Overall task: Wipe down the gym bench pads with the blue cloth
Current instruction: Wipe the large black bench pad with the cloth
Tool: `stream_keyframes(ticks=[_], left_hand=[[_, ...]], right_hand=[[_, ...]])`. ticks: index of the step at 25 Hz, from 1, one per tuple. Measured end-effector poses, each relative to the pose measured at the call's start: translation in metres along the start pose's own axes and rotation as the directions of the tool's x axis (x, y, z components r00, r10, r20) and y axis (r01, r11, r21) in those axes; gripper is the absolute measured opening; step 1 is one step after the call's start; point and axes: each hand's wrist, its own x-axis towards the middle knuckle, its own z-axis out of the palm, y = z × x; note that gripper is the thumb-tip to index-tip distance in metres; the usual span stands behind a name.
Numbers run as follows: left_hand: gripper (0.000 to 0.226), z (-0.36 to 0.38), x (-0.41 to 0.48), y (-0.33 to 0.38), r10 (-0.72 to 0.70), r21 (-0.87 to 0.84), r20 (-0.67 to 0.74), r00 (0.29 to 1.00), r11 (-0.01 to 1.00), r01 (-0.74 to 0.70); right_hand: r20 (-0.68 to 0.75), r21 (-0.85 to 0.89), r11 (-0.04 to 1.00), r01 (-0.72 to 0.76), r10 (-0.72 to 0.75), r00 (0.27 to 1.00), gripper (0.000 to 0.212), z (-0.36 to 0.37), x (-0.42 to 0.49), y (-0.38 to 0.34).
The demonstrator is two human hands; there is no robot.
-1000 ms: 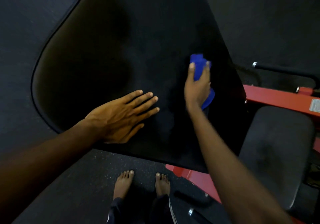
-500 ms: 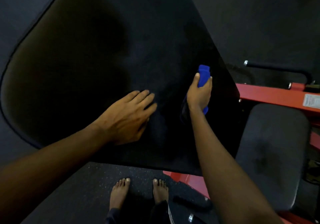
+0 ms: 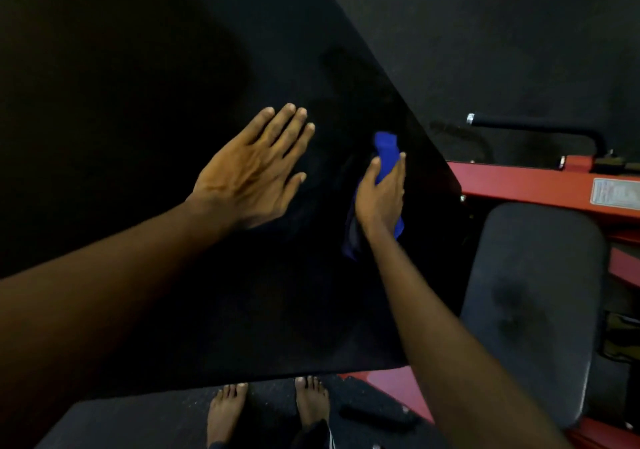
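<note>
A large black bench pad [image 3: 138, 102] fills most of the view, tilted, with its lower edge just above my bare feet. My left hand [image 3: 252, 171] lies flat on the pad with its fingers straight. To its right, my right hand [image 3: 381, 195] holds the blue cloth [image 3: 386, 152] against the pad near the right edge. The cloth sticks out above my fingers and hangs below my wrist. A smaller grey seat pad [image 3: 533, 303] lies at the lower right.
A red steel frame [image 3: 519, 181] runs along the right, with a white label on it. A black handle bar [image 3: 536, 128] with a chrome end juts out above the frame. The floor is dark speckled rubber. My bare feet [image 3: 270, 410] stand below the pad.
The view has closed in on the pad. My right hand with the cloth has slid down along the pad's right edge. My left hand's fingers have straightened out flat.
</note>
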Motion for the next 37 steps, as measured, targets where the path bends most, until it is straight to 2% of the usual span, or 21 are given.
stream_keyframes(ticks=[2,4,6,8,10,12,13,14,16,18,19,21,24,27,30,34,37], left_hand=[[0.071,-0.005,0.003,-0.001,-0.020,0.037,0.024,1.000,0.999,0.019],[0.072,-0.004,0.005,0.001,-0.030,0.022,0.035,0.999,0.999,0.029],[0.072,-0.004,0.005,0.001,-0.039,0.018,0.040,0.998,0.999,0.038],[0.072,-0.004,0.005,-0.001,-0.035,0.000,0.047,0.998,0.999,0.035],[0.074,-0.003,0.005,0.000,-0.033,-0.014,0.054,0.998,0.999,0.034],[0.074,-0.003,0.006,0.000,-0.023,-0.011,0.049,0.999,1.000,0.024],[0.074,-0.004,0.007,0.001,-0.014,-0.008,0.047,0.999,1.000,0.015],[0.074,-0.005,0.007,0.001,-0.011,-0.005,0.052,0.999,1.000,0.011],[0.072,-0.006,0.006,0.001,-0.014,-0.008,0.067,0.998,1.000,0.014],[0.072,-0.007,0.006,0.001,-0.022,-0.010,0.073,0.997,1.000,0.022],[0.073,-0.008,0.006,0.001,-0.026,-0.012,0.073,0.997,1.000,0.027],[0.073,-0.008,0.007,0.001,-0.024,-0.019,0.073,0.997,1.000,0.025],[0.073,-0.008,0.008,0.000,-0.027,-0.024,0.083,0.996,0.999,0.029],[0.073,-0.009,0.008,0.001,-0.026,-0.032,0.084,0.996,0.999,0.029],[0.073,-0.010,0.009,0.000,-0.019,-0.050,0.100,0.995,0.998,0.024],[0.073,-0.008,0.005,0.001,-0.024,-0.019,0.089,0.996,1.000,0.025],[0.071,-0.008,0.005,-0.002,-0.035,-0.023,0.085,0.996,0.999,0.037]], right_hand=[[-0.016,0.033,0.986,-0.161,0.161,0.987,0.065,-0.004,0.049,-0.010],[-0.017,0.038,0.980,-0.194,0.195,0.981,0.067,-0.004,0.052,-0.019],[-0.011,0.041,0.997,-0.058,0.058,0.998,0.066,-0.001,0.004,-0.022],[0.028,0.039,0.979,0.202,-0.203,0.979,0.062,-0.004,-0.067,-0.016],[0.138,0.069,0.907,0.414,-0.420,0.897,0.057,-0.008,-0.084,-0.010],[0.170,0.072,0.844,0.532,-0.536,0.827,0.057,-0.008,-0.037,-0.015],[0.151,0.047,0.850,0.525,-0.525,0.837,0.057,-0.006,-0.007,-0.022],[0.106,0.019,0.885,0.465,-0.464,0.879,0.058,-0.002,0.025,-0.034],[0.036,0.046,0.976,0.214,-0.216,0.976,0.062,0.003,0.085,-0.065],[0.030,0.074,0.997,-0.006,0.004,1.000,0.066,0.008,0.120,-0.091],[0.023,0.067,0.997,-0.029,0.027,0.999,0.067,0.009,0.125,-0.098],[0.012,0.050,0.998,0.046,-0.046,0.999,0.068,0.010,0.105,-0.102],[-0.003,0.029,0.973,0.229,-0.229,0.973,0.064,0.011,0.022,-0.075],[-0.002,0.077,0.959,0.273,-0.274,0.962,0.058,0.004,-0.057,-0.033],[-0.019,0.079,0.983,0.165,-0.164,0.986,0.059,0.000,-0.067,-0.003],[-0.072,0.089,0.986,-0.140,0.146,0.987,0.066,0.002,0.028,-0.014],[-0.119,0.076,0.970,-0.231,0.239,0.964,0.071,0.007,0.077,-0.024]])
